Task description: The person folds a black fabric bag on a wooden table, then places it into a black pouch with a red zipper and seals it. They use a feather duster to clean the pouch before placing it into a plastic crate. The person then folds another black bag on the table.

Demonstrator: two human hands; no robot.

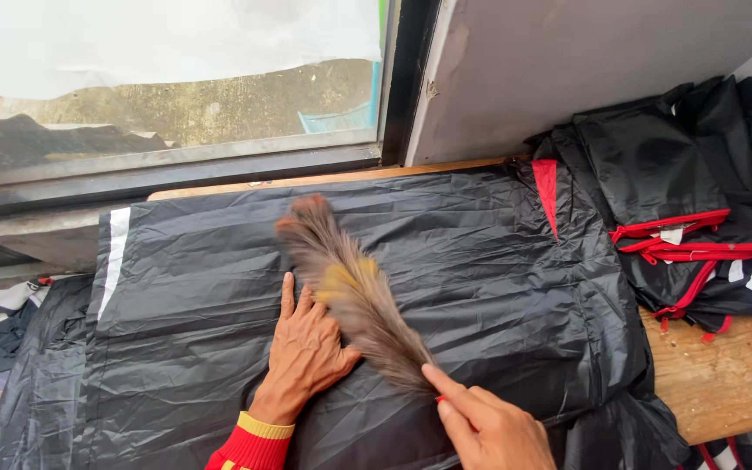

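A black shiny garment [480, 252] with a white stripe at its left end lies spread flat over a wooden table [724, 383]. My left hand [305, 348] rests flat on the fabric, fingers together, in a red cuff with a yellow band. My right hand [489, 422] grips the handle of a brown feather duster [350, 292], index finger stretched along it. The duster's feathers are blurred and lie across the garment just right of my left hand.
A pile of folded black garments with red trim [689, 200] sits at the table's back right by the grey wall. A window [176, 87] with a dark frame runs behind the table. More black fabric [10, 383] hangs off the left side.
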